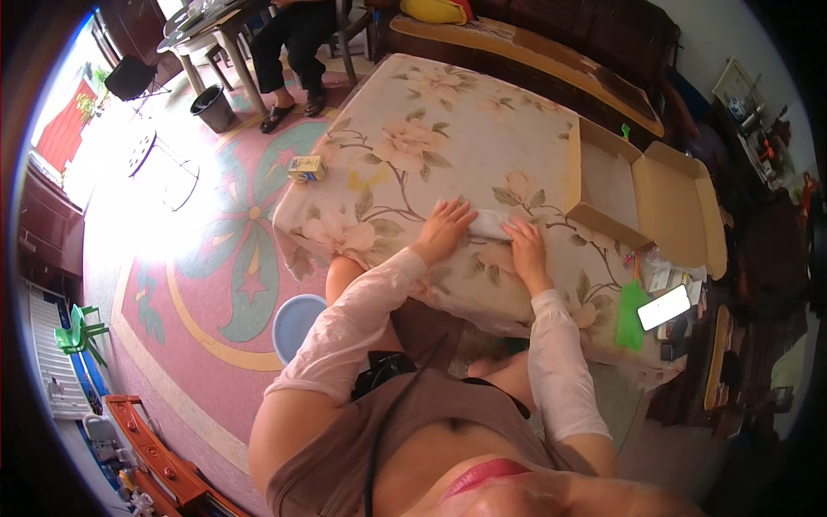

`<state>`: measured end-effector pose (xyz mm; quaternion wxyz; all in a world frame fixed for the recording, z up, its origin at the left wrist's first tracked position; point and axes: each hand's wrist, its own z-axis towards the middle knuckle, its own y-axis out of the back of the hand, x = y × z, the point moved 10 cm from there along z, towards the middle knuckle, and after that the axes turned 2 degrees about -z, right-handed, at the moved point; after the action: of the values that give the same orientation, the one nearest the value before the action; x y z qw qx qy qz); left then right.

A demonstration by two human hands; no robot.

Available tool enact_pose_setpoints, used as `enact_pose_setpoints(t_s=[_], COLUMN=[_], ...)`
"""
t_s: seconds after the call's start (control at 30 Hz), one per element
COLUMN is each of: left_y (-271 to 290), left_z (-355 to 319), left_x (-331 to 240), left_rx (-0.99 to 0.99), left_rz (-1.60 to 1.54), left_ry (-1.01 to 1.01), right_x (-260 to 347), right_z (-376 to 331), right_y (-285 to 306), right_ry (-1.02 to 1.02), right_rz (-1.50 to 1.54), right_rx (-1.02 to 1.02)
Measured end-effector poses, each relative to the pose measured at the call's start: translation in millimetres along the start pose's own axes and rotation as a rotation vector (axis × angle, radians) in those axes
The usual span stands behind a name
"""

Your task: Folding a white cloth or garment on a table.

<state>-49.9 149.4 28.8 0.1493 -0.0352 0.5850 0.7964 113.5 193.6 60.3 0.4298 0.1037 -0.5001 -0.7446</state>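
On the flowered tablecloth lies a white rolled-up bundle (489,225), its material too indistinct to name. My left hand (444,231) holds its left end, fingers bent over it. At the opposite end, my right hand (527,248) grips the bundle with curled fingers. The middle of the roll shows between the two hands; its underside is hidden. Both forearms wear pale pink sleeves and reach in over the table's near edge.
An open cardboard box (644,194) stands right of my hands. Nearer me on that side lie a lit phone (664,308) and a green bag (631,317). A small yellow box (307,168) sits on the table's left edge. A blue-rimmed stool (298,326) stands below; another person (293,52) sits beyond.
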Motion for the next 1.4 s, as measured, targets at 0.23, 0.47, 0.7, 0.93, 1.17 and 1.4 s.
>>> enact_pose_setpoints(t_s=[0.23,0.47,0.7,0.93,1.17,1.4], left_y=[15.9,0.5,-28.3,-18.4,-21.1,-30.9], left_z=[-75.7,-47.8,61.9,112.5,26.1,44.7], left_x=[-93.3,-93.6,-62.4,-62.5,-123.7,-177.9], left_rx=[0.158,0.209,0.053,-0.039,0.181,0.081], left_rz=[-0.119,-0.256,-0.211,0.077,-0.021,-0.222], left_ry=[-0.284,-0.355,-0.274,-0.167,-0.354,-0.506], right_x=[23.3,-3.6,-65.7,-90.2,-68.1,-131.6], right_z=[-111.1,-108.4,-24.7,-5.0,-103.7,-118.3], right_y=[53.1,53.9,45.4,42.0,83.1,103.4], right_ry=[-0.028,-0.053,-0.11,-0.271,-0.19,-0.25], right_rz=[0.075,0.068,0.018,-0.009,-0.045,-0.119], right_rx=[0.059,0.066,-0.104,-0.195,-0.103,-0.114])
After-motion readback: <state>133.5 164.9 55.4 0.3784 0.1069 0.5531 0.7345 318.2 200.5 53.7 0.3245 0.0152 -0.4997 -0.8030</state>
